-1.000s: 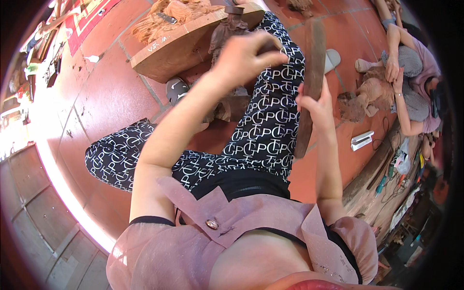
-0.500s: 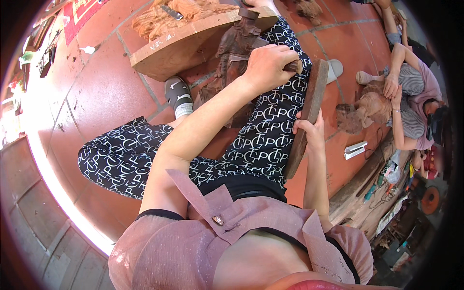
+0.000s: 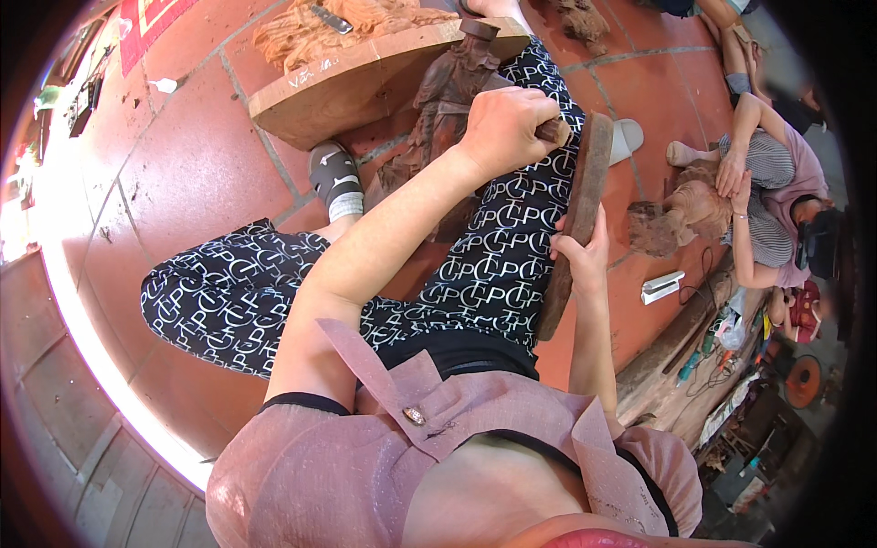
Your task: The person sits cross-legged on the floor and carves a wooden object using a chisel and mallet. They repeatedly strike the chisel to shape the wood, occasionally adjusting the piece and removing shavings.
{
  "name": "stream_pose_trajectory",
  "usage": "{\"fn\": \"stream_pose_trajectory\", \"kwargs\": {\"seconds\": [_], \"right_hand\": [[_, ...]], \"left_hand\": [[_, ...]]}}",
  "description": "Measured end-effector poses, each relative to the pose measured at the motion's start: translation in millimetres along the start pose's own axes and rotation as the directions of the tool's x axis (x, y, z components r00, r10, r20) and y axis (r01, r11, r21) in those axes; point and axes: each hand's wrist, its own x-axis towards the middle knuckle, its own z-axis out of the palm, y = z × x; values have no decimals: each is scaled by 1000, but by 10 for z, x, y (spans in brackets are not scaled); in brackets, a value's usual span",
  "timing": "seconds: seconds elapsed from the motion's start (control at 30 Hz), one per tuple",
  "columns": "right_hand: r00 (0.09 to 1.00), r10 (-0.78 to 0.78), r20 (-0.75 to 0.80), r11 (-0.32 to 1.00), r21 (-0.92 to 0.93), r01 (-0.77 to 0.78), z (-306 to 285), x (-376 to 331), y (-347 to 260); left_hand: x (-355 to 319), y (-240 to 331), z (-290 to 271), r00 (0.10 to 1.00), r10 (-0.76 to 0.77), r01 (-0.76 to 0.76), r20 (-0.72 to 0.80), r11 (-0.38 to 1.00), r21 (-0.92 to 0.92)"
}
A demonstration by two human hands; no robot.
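My left hand (image 3: 510, 128) is closed in a fist around a wooden-handled chisel (image 3: 553, 132). The handle's butt sticks out toward the right, while the blade is mostly hidden. Just beyond that fist stands a dark brown carved wooden figure (image 3: 448, 96) with a flat-topped hat, upright between my legs and partly covered by my forearm. Further right, my right hand (image 3: 585, 251) grips a long flat wooden mallet (image 3: 585, 192) around its lower part. The mallet slants upward alongside my right leg, and its upper end is close to the chisel butt, with a small gap between them.
A thick wooden slab (image 3: 365, 87) ahead carries an orange-brown carving (image 3: 338, 36) and a small blade (image 3: 331, 18). At right, a person (image 3: 772, 173) handles another carving (image 3: 685, 210). A log (image 3: 667, 374) with tools lies nearer. A white box (image 3: 661, 287) rests on red tiles.
The view has shifted slightly. My left fist stays by the carved figure and my right hand keeps its grip on the mallet, both in nearly the same place.
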Motion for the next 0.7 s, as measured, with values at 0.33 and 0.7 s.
{"fn": "stream_pose_trajectory", "kwargs": {"seconds": [0.33,0.7], "right_hand": [[835,-550,12,633,-646,426,-105,-47,15],[896,-443,11,706,-613,356,-71,-27,-58]], "left_hand": [[1,-18,-153,999,-23,25,22,996,-86],[36,-48,-169,999,-12,14,33,999,-49]]}}
